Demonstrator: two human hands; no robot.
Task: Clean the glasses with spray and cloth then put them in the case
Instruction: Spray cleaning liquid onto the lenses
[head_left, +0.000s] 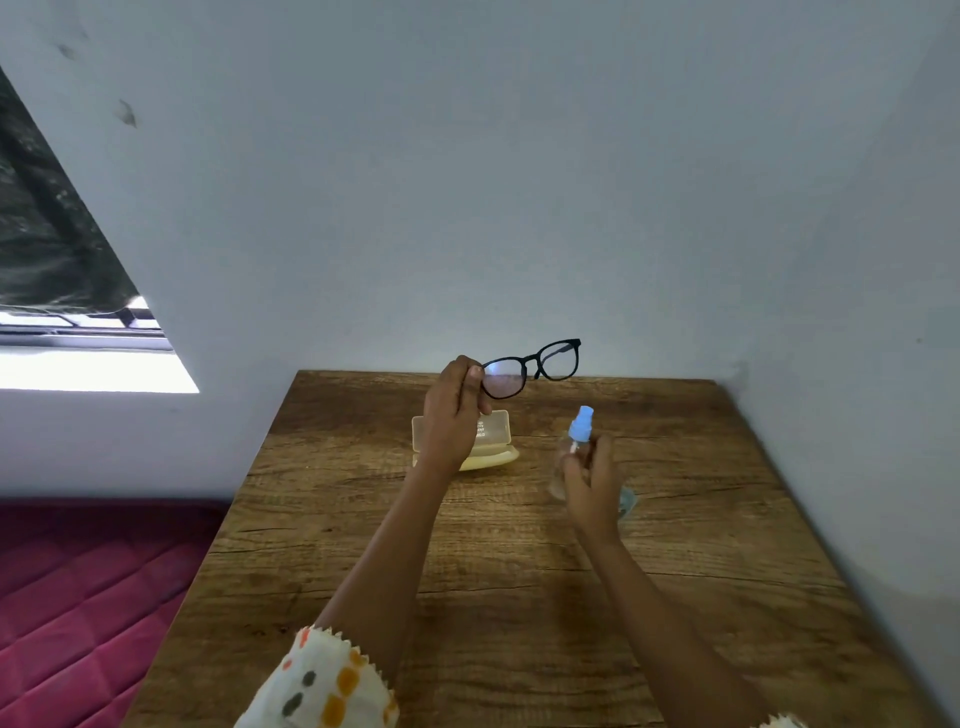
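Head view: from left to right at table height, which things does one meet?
Dark red quilted mattress → pale yellow plastic case → clear spray bottle with a blue cap, held by the right hand. The black-framed glasses, pinched by the left hand, overlap the case and bottle, so they are left out.

Grainy matt wood table (519, 597); translucent plastic case (498, 431).

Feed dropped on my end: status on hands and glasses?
Left hand grips glasses, held up. Right hand holds spray bottle. Case open behind left hand. Nothing blocking.
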